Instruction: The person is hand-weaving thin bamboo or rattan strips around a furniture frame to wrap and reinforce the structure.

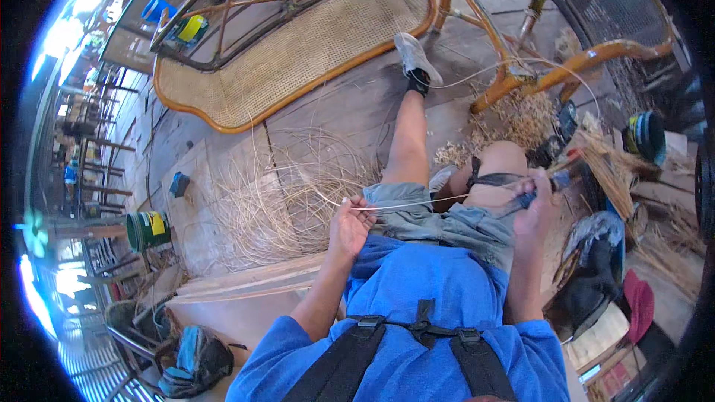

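A thin pale rattan strand (417,204) runs nearly straight across my lap, over the grey-green shorts. At its left end my left hand (352,225) pinches it between thumb and fingers. My right hand (535,207), raised beside my right thigh, is closed round a dark blue handle (526,199); blur hides what kind of tool it belongs to. The strand leads toward this hand, near a black band (497,179) on my bent right leg. To the left of my legs lies a loose tangle of rattan strands (287,193) on the floor.
Ahead lies a rattan bench frame with a woven panel (298,45), and an orange-brown cane frame (491,45) stands at the right. Shavings (514,123) are heaped by my right knee. A dark green bucket (645,138), cane bundles (611,171) and a red cap (638,305) are to the right.
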